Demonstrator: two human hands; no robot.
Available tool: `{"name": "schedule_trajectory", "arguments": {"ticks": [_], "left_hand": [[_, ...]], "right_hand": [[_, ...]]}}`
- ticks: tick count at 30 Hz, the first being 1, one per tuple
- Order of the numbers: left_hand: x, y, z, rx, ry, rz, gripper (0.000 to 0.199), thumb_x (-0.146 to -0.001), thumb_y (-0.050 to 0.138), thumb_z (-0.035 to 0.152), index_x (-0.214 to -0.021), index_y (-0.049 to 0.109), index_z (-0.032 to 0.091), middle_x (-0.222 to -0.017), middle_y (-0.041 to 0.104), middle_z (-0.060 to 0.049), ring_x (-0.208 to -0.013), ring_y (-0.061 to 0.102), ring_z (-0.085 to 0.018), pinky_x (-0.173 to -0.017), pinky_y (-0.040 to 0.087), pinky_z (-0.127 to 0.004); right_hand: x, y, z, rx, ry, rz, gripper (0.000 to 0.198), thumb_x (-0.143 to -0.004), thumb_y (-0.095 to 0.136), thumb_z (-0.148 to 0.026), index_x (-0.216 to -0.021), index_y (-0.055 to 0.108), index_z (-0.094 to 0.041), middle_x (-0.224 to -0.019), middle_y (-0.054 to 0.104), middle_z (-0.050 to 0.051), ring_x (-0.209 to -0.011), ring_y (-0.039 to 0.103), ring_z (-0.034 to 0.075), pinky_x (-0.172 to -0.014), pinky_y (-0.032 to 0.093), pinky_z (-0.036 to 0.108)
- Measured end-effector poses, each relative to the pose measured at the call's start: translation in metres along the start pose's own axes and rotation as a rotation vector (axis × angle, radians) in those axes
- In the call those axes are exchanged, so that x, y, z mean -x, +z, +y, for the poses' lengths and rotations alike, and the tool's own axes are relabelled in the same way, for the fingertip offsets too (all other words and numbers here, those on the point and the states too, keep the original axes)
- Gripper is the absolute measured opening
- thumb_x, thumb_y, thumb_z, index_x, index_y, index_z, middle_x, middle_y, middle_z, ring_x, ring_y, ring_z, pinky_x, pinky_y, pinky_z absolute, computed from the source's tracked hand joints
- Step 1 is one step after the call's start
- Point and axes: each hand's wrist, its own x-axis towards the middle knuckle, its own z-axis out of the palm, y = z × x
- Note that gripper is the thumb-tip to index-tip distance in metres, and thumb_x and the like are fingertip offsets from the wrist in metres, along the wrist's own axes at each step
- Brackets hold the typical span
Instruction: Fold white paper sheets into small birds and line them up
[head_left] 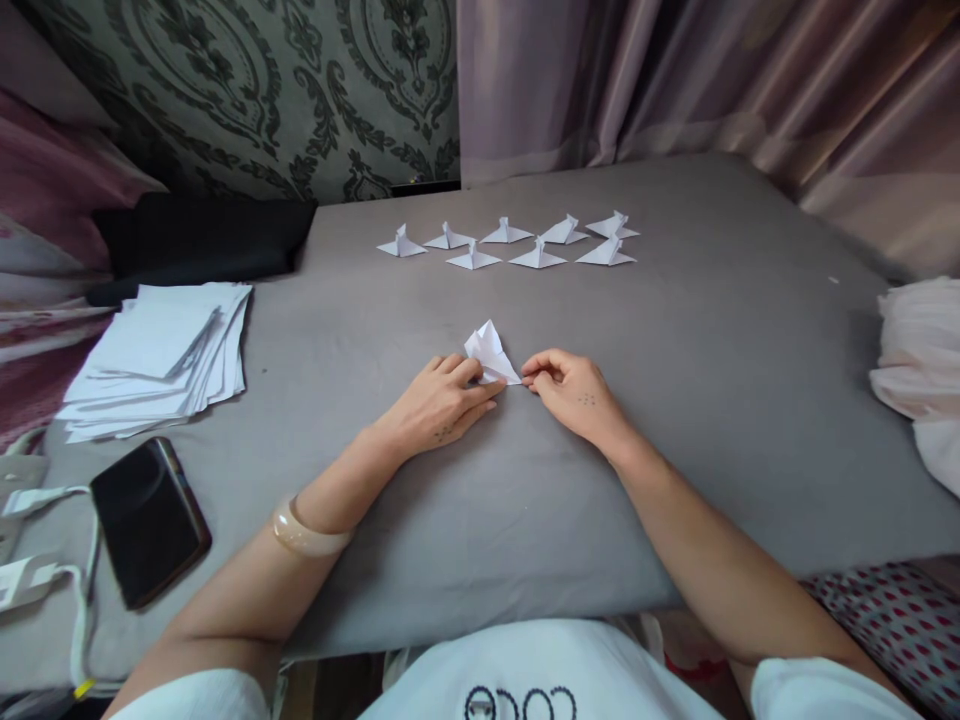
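A small folded white paper (491, 352) lies on the grey cloth in front of me, its pointed tip turned away. My left hand (448, 400) presses on its lower left side, thumb and fingers holding it against the table. At the paper's lower right corner, the curled fingers of my right hand (568, 388) are pinched together. Whether that corner sits between those fingertips is hard to see. Farther back stand several finished-looking folded paper figures (538, 255) in two rows, each with wide wings and a raised middle.
On the left lies a stack of white paper sheets (161, 345), with a black phone (150, 522) nearer me. White plugs and cables (79, 590) run along the left edge. A black folded item (206, 238) rests behind the stack. Pale crumpled fabric (922, 360) is at the right edge.
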Motion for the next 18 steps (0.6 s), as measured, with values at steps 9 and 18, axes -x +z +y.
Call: {"name": "schedule_trajectory", "arguments": {"ticks": [9, 18], "left_hand": [[-0.002, 0.008, 0.005, -0.099, -0.007, 0.129, 0.034, -0.098, 0.038, 0.038, -0.109, 0.065, 0.019, -0.092, 0.061, -0.009, -0.082, 0.055, -0.020, -0.073, 0.042, -0.033], [-0.001, 0.000, -0.002, -0.131, -0.086, 0.360, 0.023, -0.095, 0.048, 0.025, -0.112, 0.062, 0.019, -0.114, 0.064, -0.011, -0.100, 0.054, -0.024, -0.082, 0.042, -0.037]], "right_hand": [[0.002, 0.008, -0.007, 0.113, -0.122, 0.050, 0.015, -0.078, 0.058, -0.026, -0.089, 0.065, -0.020, -0.081, 0.068, 0.002, -0.064, 0.059, 0.013, -0.065, 0.048, 0.028], [0.007, 0.015, -0.015, 0.214, -0.249, 0.026, 0.011, -0.083, 0.058, -0.027, -0.079, 0.065, -0.020, -0.081, 0.061, 0.001, -0.064, 0.053, 0.011, -0.065, 0.043, 0.026]]}}
